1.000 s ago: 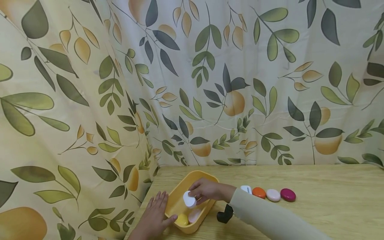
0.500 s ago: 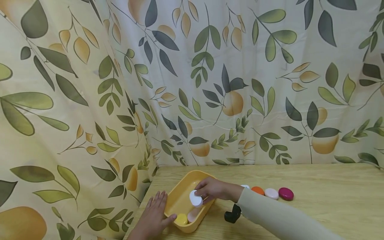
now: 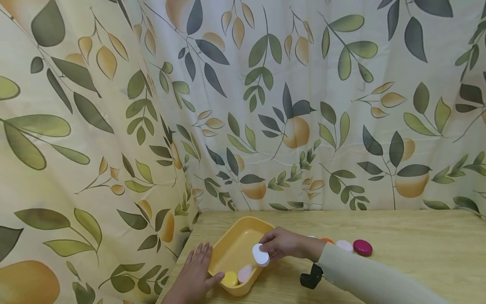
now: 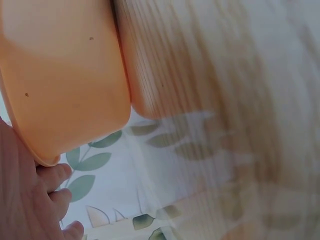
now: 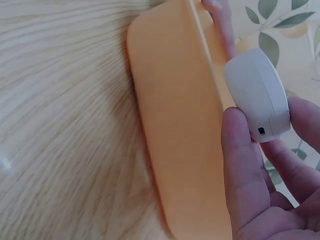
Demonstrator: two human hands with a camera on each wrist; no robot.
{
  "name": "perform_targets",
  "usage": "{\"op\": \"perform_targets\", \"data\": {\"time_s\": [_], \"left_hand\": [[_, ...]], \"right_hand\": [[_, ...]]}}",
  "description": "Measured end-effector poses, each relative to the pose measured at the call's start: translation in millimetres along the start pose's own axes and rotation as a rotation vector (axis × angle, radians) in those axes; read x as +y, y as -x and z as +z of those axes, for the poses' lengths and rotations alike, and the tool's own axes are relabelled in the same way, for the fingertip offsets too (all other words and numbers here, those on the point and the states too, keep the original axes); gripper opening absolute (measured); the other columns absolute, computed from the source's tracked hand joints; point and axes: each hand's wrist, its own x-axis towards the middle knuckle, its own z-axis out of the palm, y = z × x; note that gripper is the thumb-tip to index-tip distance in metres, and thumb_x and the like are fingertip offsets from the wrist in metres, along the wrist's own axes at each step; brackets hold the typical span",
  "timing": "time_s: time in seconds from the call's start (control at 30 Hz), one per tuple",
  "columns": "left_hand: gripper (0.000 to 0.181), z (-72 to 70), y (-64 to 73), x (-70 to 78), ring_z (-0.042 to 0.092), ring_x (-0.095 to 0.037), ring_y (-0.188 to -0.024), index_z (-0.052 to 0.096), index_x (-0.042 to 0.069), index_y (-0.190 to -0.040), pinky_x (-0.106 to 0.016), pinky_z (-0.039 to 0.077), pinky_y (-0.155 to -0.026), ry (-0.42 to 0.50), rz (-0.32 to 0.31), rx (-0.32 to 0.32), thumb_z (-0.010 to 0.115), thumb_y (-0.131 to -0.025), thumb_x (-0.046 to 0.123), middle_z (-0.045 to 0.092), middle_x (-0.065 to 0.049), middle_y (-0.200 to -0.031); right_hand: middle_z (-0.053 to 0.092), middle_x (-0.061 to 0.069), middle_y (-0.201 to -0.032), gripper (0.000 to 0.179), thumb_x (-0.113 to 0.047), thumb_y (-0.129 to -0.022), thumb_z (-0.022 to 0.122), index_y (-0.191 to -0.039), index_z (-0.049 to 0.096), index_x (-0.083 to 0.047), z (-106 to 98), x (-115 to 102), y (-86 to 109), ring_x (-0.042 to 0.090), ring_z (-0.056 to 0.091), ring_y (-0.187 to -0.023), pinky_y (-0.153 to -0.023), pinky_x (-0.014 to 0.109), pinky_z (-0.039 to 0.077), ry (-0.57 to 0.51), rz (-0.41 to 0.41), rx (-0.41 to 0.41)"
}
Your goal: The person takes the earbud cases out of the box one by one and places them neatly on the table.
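A small white rounded case [image 3: 260, 255] is pinched between the thumb and fingers of my right hand [image 3: 285, 244], over the right rim of a yellow-orange bin [image 3: 233, 249]. In the right wrist view the case [image 5: 255, 95] is thick and smooth, with a small dark port near one end. Inside the bin's near end lie a yellow rounded piece [image 3: 230, 278] and a pale pink one [image 3: 245, 273]. My left hand [image 3: 195, 272] rests along the bin's left side, fingers straight. The left wrist view shows that hand [image 4: 25, 185] at the bin's rim.
On the wooden table [image 3: 417, 253], right of the bin, stands a row with magenta [image 3: 363, 248], pale pink [image 3: 344, 246] and orange [image 3: 327, 240] rounded pieces, partly behind my right arm. A black device [image 3: 311, 276] is at my right wrist. Patterned curtains [image 3: 265, 126] border the table.
My right hand has moved right with the white case, from above the bin's middle to its right rim. The left hand and the bin have stayed in place.
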Motion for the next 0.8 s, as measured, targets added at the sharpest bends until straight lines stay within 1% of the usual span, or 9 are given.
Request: {"op": "perform_targets", "data": {"time_s": [0.1,0.27,0.5,0.67,0.8], "left_hand": [[0.089,-0.5,0.9,0.7,0.017,-0.038,-0.144,0.029,-0.003,-0.151,-0.059,0.015,-0.112,0.003,-0.001,-0.005,0.043,-0.095,0.064,0.025,-0.019,-0.156],[0.088,-1.3,1.8,1.7,0.017,-0.038,-0.144,0.029,-0.003,-0.151,-0.058,0.014,-0.112,0.006,-0.006,0.001,0.044,-0.095,0.064,0.025,-0.018,-0.156],[0.089,-1.1,1.2,2.5,0.017,-0.038,-0.144,0.030,-0.003,-0.150,-0.058,0.014,-0.112,0.012,-0.010,0.006,0.044,-0.095,0.065,0.026,-0.018,-0.156],[0.090,-1.7,1.4,3.0,0.017,-0.038,-0.144,0.031,-0.004,-0.150,-0.059,0.015,-0.112,0.023,-0.014,-0.003,0.042,-0.095,0.066,0.027,-0.019,-0.155],[0.089,-2.2,1.3,2.8,0.017,-0.037,-0.144,0.030,-0.004,-0.150,-0.059,0.014,-0.112,0.031,-0.016,-0.004,0.042,-0.095,0.065,0.026,-0.018,-0.156]], "right_hand": [[0.069,0.015,-0.098,0.023,-0.008,-0.095,0.062,-0.112,0.064,0.007,-2,3,4.8,0.028,0.069,-0.088,-0.079,0.048,0.055,-0.010,0.003,-0.006],[0.068,0.014,-0.098,0.025,-0.008,-0.095,0.062,-0.114,0.063,0.008,-3,4,9.0,0.027,0.068,-0.089,-0.079,0.046,0.056,-0.006,-0.001,0.002],[0.068,0.013,-0.097,0.022,-0.008,-0.095,0.063,-0.111,0.064,0.007,-5,5,17.6,0.025,0.068,-0.086,-0.075,0.042,0.057,0.012,0.008,0.022],[0.067,0.012,-0.097,0.022,-0.008,-0.095,0.062,-0.111,0.064,0.007,-8,9,25.8,0.025,0.067,-0.086,-0.076,0.043,0.057,0.006,0.006,0.035],[0.066,0.012,-0.098,0.023,-0.008,-0.095,0.061,-0.112,0.063,0.008,-11,12,31.0,0.025,0.067,-0.088,-0.077,0.044,0.057,0.000,-0.005,0.063]]}}
